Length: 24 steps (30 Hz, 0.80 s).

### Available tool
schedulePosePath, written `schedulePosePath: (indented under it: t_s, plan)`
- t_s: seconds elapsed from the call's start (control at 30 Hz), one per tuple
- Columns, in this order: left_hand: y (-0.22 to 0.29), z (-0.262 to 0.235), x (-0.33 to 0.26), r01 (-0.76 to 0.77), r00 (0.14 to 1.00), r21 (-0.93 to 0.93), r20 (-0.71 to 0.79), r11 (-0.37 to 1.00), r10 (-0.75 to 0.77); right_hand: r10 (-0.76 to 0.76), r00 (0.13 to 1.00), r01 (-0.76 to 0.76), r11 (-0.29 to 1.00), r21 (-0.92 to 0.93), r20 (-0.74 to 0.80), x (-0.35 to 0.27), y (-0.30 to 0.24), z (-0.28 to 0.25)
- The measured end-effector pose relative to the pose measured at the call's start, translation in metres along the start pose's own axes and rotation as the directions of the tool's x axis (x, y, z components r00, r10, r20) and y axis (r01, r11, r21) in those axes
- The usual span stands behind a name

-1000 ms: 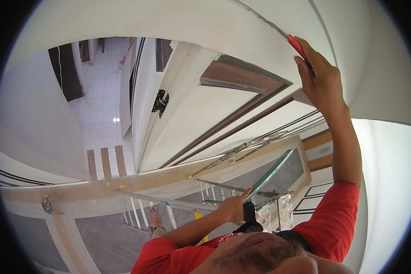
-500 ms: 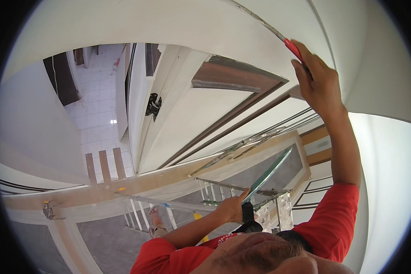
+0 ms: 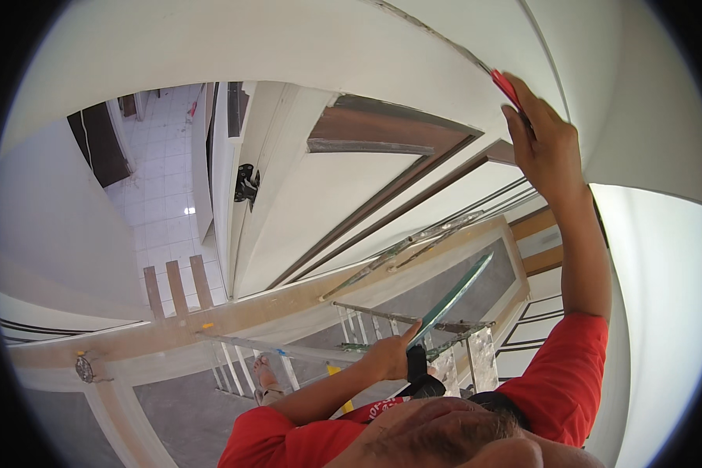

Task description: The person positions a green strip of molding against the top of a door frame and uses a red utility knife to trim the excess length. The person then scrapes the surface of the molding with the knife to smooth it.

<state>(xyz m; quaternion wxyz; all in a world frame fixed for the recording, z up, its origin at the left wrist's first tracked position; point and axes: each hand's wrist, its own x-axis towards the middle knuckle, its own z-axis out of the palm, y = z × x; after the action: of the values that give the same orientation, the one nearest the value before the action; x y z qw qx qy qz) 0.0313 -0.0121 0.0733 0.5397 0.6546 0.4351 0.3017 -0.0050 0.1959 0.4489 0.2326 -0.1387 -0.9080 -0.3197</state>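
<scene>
My right hand [image 3: 550,152] is raised at the upper right, its fingers closed around a slim tool with a red handle [image 3: 506,88]. The tool's far end meets a long dark groove [image 3: 437,35] in the white surface overhead; its tip is too small to make out. Lower down, my left hand [image 3: 388,357] grips a thin, flat green board [image 3: 456,298] by its near end. The board is seen nearly edge-on and slants up to the right. What lies on its face, if anything, is hidden.
Below stand metal ladders [image 3: 288,366], one bearing a bare foot [image 3: 265,374]. A white door frame with a black fitting [image 3: 246,186] and brown-edged panels [image 3: 390,132] lies ahead. Wooden strips [image 3: 177,287] and a round wire-like object [image 3: 83,366] are on the floor at left.
The surroundings have shifted slightly left in view. My right hand and the red-handled tool have moved a little rightward along the groove. Both hands keep their hold.
</scene>
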Motion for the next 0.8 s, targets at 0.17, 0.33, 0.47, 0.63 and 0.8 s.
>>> schedulePosePath:
  t_s: [0.17,0.33,0.47,0.63,0.8]
  plan:
    - [0.004,-0.001,0.001,0.053,0.998,-0.006,0.019,0.999,-0.053,-0.025,0.998,0.023,0.999,0.046,0.050,0.018,-0.013,0.003]
    - [0.000,0.004,-0.001,0.037,0.999,-0.003,-0.012,0.999,-0.037,0.016,1.000,-0.016,0.999,0.031,0.007,0.007,0.003,0.017]
    - [0.000,0.004,-0.002,-0.003,1.000,0.008,-0.030,1.000,0.003,0.073,0.996,-0.071,0.997,-0.034,0.052,-0.009,0.011,0.009]
    - [0.000,0.003,-0.001,-0.007,0.999,0.008,-0.036,1.000,0.007,0.025,0.999,-0.026,0.999,0.032,0.033,0.010,-0.006,0.007]
    - [0.004,-0.001,-0.004,0.019,0.999,-0.031,-0.027,0.999,-0.020,0.068,0.997,-0.070,0.996,0.056,0.044,0.003,-0.003,0.014]
